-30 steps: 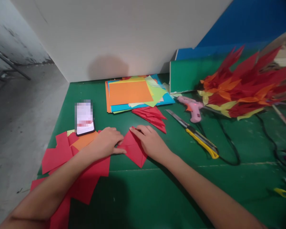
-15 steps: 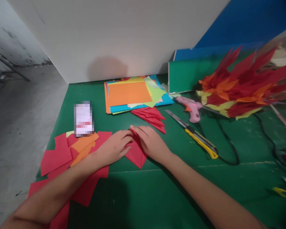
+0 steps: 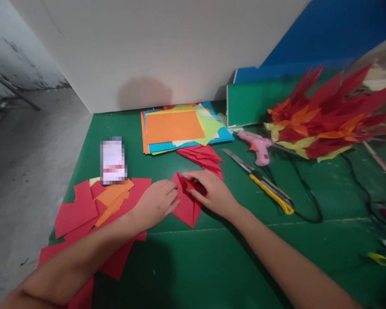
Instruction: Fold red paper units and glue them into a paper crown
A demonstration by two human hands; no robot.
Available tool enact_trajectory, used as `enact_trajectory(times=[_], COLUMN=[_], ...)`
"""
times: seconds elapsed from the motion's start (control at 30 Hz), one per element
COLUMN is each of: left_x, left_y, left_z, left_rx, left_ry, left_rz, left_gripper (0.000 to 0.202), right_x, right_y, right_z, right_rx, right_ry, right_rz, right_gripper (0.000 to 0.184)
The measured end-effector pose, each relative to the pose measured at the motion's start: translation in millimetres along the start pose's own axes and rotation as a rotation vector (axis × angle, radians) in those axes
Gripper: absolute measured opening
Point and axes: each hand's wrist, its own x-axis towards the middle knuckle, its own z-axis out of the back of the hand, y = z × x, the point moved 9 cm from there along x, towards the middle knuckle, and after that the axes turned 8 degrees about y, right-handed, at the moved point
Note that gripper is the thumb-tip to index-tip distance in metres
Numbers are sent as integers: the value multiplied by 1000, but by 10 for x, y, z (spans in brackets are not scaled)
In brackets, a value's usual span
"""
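Observation:
A square of red paper (image 3: 189, 213), folded with creases meeting at its near point, lies on the green table. Along its left edge, my left hand (image 3: 159, 201) has its fingers curled and closed on the paper. From the right, my right hand (image 3: 214, 191) holds the raised right flap, its thumb inside the fold and its fingers on the far side. The top of the paper stands partly open between the hands. Just beyond it are several folded red paper pieces (image 3: 204, 158) in an overlapping row.
Loose red sheets (image 3: 75, 216) and orange pieces (image 3: 114, 199) lie left, below a blurred phone-like object (image 3: 112, 161). A stack of coloured paper (image 3: 175, 126) lies behind. At right are a yellow utility knife (image 3: 270, 193), a pink glue gun (image 3: 260, 148) and red-orange paper flowers (image 3: 334, 111).
My hands have moved apart from the paper's top corner, the left slightly down and left, the right to the right. The fold has spread open, and the paper has shifted slightly right.

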Motion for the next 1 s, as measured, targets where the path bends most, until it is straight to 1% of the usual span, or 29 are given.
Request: enact_trajectory(times=[0.07,0.13,0.23,0.3,0.4,0.47,0.57,0.67,0.8,1.0], left_x=[8,14,8,-1,-4,2,14,16,10,13], left_y=[11,19,25,34,61,75,62,49,66,74], left_z=[-14,-42,-110,-137,-124,-97,-82,-96,-107,-68], left_rx=[19,42,62,61,30,14,16,14,-2,-39], left_ry=[8,38,120,159,160,136,117,119,118,106], left_rz=[23,42,51,60,85,95,72,51,74,89], left_gripper=[25,26,36,41,38,36,32,30,29,27], right_x=[-10,-31,-49,-46,-28,-15,-13,-27,-42,-47], right_y=[-51,-126,-199,-189,-119,-62,1,24,-2,19], right_z=[77,144,185,193,197,191,165,118,57,37], right_rx=[-2,-21,-64,-98,-152,-188,-233,-264,-301,-348], right_ry=[-95,-170,-207,-213,-214,-204,-176,-118,-10,72], right_rz=[-42,-108,-159,-136,-64,-11,59,119,142,184], right_gripper=[21,17,16,16,17,18,20,25,30,33])
